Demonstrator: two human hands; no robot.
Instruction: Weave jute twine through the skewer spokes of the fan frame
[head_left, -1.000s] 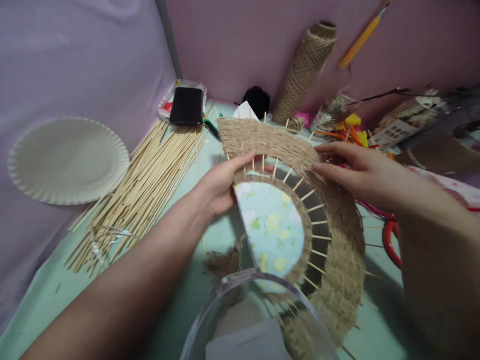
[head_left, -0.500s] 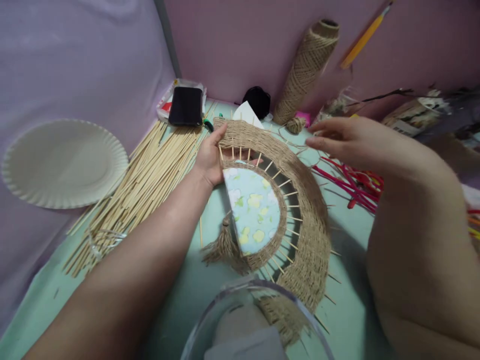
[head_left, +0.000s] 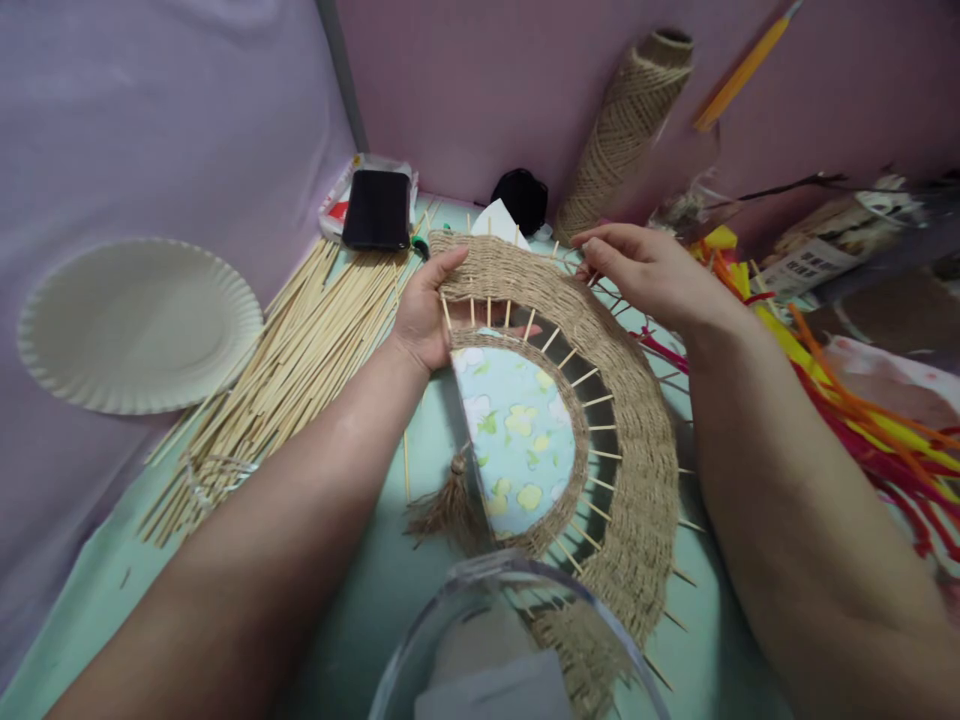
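Woven fan [head_left: 553, 430]: curve faces right, long axis near to far

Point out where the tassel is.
In the head view, the tassel is just left of the flowered panel, below the left hand.

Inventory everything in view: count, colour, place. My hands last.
woven twine arc: one, brown, centre
floral semicircle: one, pale blue, inside arc
tassel: one, brown, beside semicircle
wooden sticks: many, tan, left
paper plate: one, white, far left
phone: one, black, rear left
tray: one, white, under phone
tablecloth: one, green, underneath
twine spool: one, brown, rear wall
paper: one, white, behind arc
round object: one, black, behind paper
tool: one, orange, upper right
pipe cleaners: many, multicoloured, right
labelled packet: one, tan, right rear
curved object: one, transparent, bottom
left hand: one, bare, holding arc's upper end
right hand: one, bare, near arc's upper edge
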